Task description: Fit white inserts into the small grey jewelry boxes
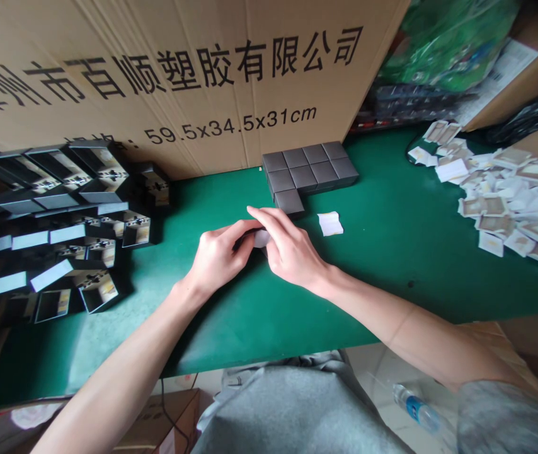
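Observation:
Close together over the middle of the table, my left hand (222, 255) and my right hand (295, 252) are closed around a small dark box, mostly hidden by the fingers. Between the hands shows a bit of a white insert (261, 238). The fingers of my right hand lie across the top, while my left thumb and fingers grip the left side. Just beyond my hands is a block of closed dark grey boxes (314, 167) set edge to edge. A single white paper piece (330, 224) lies to the right of my right hand.
Open dark boxes (103, 167) stand in stacked rows on the left. White inserts (509, 189) are heaped on the right of the green table (259, 321). A big printed carton (193, 82) rises behind. A plastic bottle (415, 407) lies below the table edge.

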### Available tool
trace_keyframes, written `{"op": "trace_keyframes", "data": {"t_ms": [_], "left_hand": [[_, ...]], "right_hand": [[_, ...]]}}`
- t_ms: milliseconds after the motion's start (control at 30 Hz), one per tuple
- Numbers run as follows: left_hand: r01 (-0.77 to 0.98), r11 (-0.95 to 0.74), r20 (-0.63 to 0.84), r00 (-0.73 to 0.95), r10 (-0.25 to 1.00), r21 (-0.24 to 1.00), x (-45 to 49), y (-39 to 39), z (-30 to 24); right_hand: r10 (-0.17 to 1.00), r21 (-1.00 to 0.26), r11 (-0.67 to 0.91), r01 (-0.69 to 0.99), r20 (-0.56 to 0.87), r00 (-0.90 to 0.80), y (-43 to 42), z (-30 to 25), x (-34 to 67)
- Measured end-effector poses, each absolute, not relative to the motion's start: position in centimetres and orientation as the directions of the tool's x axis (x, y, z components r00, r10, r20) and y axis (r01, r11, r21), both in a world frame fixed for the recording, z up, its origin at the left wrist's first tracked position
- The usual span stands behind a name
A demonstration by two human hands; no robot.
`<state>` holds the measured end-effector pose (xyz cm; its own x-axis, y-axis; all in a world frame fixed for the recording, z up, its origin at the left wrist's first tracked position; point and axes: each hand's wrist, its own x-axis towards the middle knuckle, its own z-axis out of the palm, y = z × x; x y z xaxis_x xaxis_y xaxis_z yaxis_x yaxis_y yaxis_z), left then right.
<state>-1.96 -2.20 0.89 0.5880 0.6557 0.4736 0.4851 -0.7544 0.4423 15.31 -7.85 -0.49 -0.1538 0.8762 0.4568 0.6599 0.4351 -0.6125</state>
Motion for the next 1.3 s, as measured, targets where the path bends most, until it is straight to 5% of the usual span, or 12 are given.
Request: {"op": "trace_keyframes", "data": {"t_ms": [1300], "left_hand": [[0.460,-0.786,0.503,0.603,0.619,0.414,-2.01,-2.08,0.68]], "right_hand": [[0.843,-0.626,0.498,0.600,0.511,-0.167,-7.64,-0.72,15.18]]}}
